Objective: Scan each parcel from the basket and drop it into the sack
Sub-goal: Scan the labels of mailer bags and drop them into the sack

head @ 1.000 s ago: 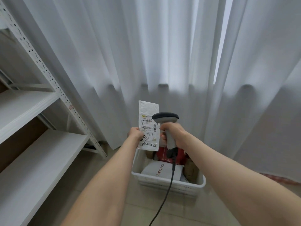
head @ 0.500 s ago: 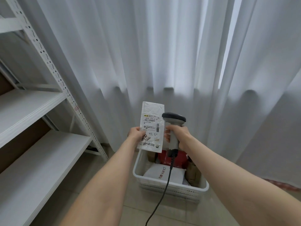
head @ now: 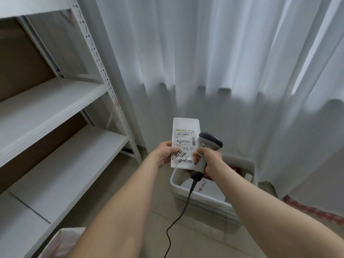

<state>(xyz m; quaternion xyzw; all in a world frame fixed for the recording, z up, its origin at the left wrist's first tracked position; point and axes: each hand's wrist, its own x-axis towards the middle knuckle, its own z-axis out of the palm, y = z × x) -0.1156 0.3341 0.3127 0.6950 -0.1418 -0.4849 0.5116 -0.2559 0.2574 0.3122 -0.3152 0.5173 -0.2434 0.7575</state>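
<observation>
My left hand [head: 164, 153] pinches a flat white parcel [head: 185, 140] by its lower left edge and holds it upright, its printed label facing me. Right beside it, my right hand [head: 210, 161] grips the handle of a grey barcode scanner [head: 209, 144], whose black cable [head: 178, 218] hangs down to the floor. Under both hands stands the white basket [head: 201, 200] on the floor, holding a white parcel with red lettering [head: 206, 189] and something red behind it. The sack's pale, translucent mouth [head: 61, 243] shows at the bottom left, partly hidden by my left arm.
A white metal shelf rack [head: 61, 116] with bare boards fills the left side. White curtains [head: 223, 71] hang behind the basket down to the tiled floor. A red patterned strip [head: 312, 211] lies on the floor at the right.
The view has swung left and down, so more of the shelves and the sack's mouth show. Parcel and scanner have moved closer together, and the scanner's head now tilts right.
</observation>
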